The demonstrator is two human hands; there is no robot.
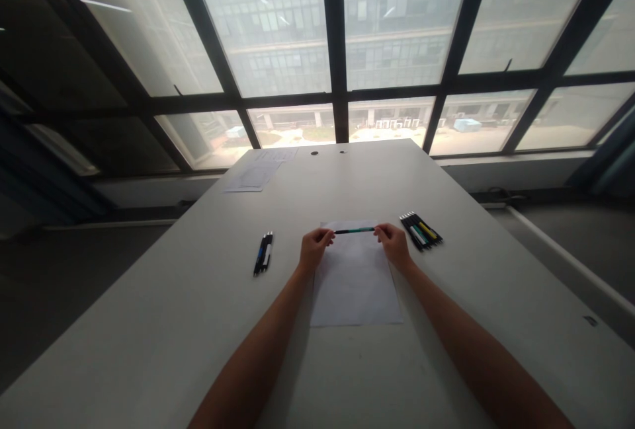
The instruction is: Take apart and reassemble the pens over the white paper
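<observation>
You're in an office — a long white table set against a wall of tall dark-framed windows that look out on another office block. Pens and a paper sheet lie on it — more papers at the far end.

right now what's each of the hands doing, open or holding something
Left hand: closed on the left end of a green pen, above the sheet of paper.
Right hand: closed on the right end of the same pen.
</observation>
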